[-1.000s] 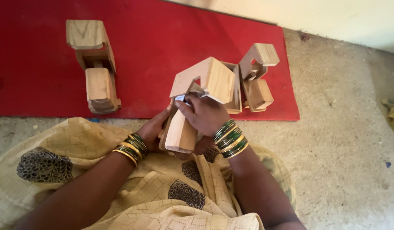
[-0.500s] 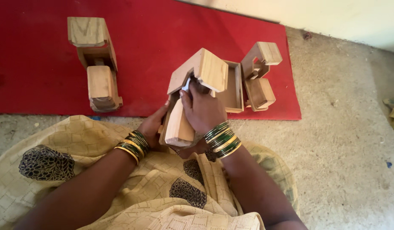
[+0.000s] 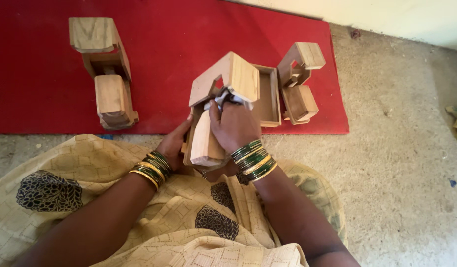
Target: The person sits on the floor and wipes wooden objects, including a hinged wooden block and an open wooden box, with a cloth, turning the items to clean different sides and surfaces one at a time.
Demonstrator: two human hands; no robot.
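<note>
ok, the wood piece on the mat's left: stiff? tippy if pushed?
The wood piece looks rigid: thick solid blocks. Likely fairly heavy for its size. Its overhanging top block suggests it may tip if pushed high; the red mat probably resists sliding.

Both forearms are bare, with no sleeves showing. The left hand (image 3: 173, 148) has a stack of green and gold bangles (image 3: 150, 169) at its wrist; the right hand (image 3: 236, 126) has a matching stack. Below the bangles spreads a pale yellow checked garment (image 3: 139, 217) with black floral patches.
</note>
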